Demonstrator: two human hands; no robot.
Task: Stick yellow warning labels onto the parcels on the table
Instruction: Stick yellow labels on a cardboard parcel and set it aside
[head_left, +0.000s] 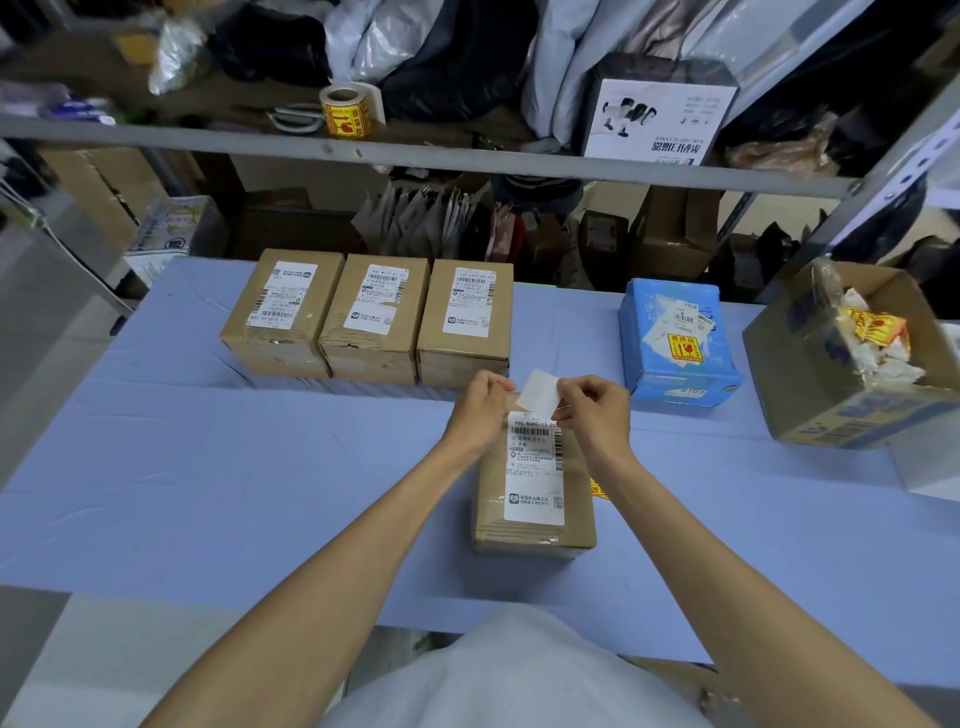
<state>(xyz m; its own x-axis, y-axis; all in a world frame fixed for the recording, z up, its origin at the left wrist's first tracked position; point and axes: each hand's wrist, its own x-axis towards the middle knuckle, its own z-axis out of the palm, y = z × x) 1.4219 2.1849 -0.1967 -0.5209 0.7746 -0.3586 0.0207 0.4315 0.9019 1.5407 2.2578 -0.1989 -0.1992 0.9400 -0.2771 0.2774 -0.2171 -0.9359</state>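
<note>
A brown parcel with a white shipping label lies in front of me on the blue table. Over its far end, my right hand pinches a white label sheet, seen from its white back. My left hand hovers beside it with its fingers curled, the fingertips close to the sheet's left edge; I cannot tell if they touch it. A bit of yellow label shows at the parcel's right side. Three brown parcels stand in a row at the back. A blue parcel carries a yellow warning label.
A roll of yellow labels sits on the shelf above the table, beside scissors. An open cardboard box at the right holds crumpled label backings. Bags and cartons fill the shelves behind.
</note>
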